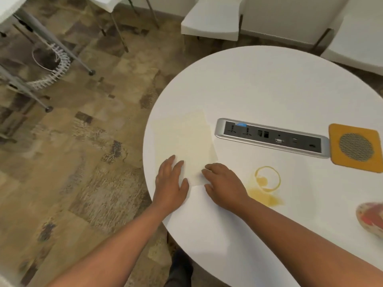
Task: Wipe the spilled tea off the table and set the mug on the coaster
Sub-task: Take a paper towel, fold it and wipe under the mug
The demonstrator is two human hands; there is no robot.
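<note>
A pale cream cloth (186, 139) lies flat on the left part of the round white table (269, 90). My left hand (171, 183) rests with fingers spread on the cloth's near left edge. My right hand (223, 183) lies on its near right corner, fingers curled down. Neither hand has lifted the cloth. To the right, a yellow tea spill (266, 188) shows a ring mark and a puddle. An orange square coaster (356, 148) with a grey woven centre sits at the far right. The mug (371, 218), red and white patterned, is cut off by the right frame edge.
A silver socket panel (271, 137) is set into the table between the cloth and the coaster. White chairs (211, 19) stand beyond the table. Patterned carpet (83, 141) and metal table legs (41, 34) lie to the left.
</note>
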